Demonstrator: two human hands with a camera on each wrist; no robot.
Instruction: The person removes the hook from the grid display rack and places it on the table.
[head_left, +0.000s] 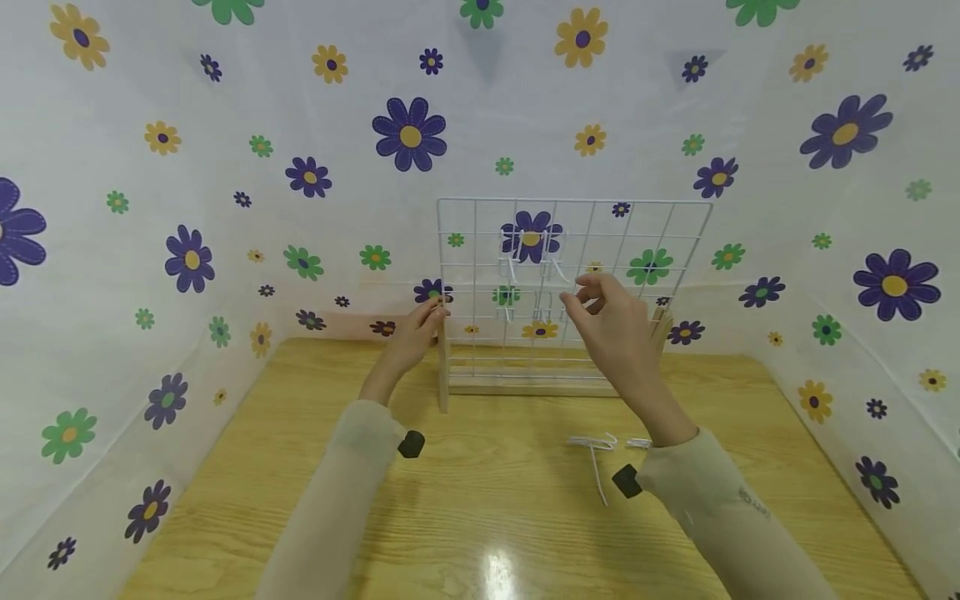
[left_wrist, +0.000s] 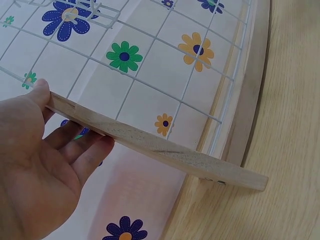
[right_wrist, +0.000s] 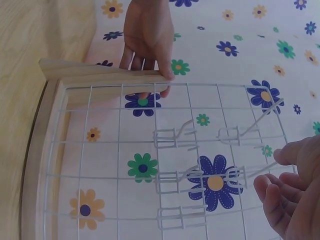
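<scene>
Slippage threatens: left hand grips wooden post; right hand, fingers seemingly loose and empty, could jostle hooks off wire grid.

Both arms wear long, loose, pale beige sleeves reaching the wrists. The left hand and right hand are bare: no gloves, rings or watch visible. A small black device sits just behind each wrist, on the underside. A faint grey printed mark shows on the right sleeve, further behind the hand.
</scene>
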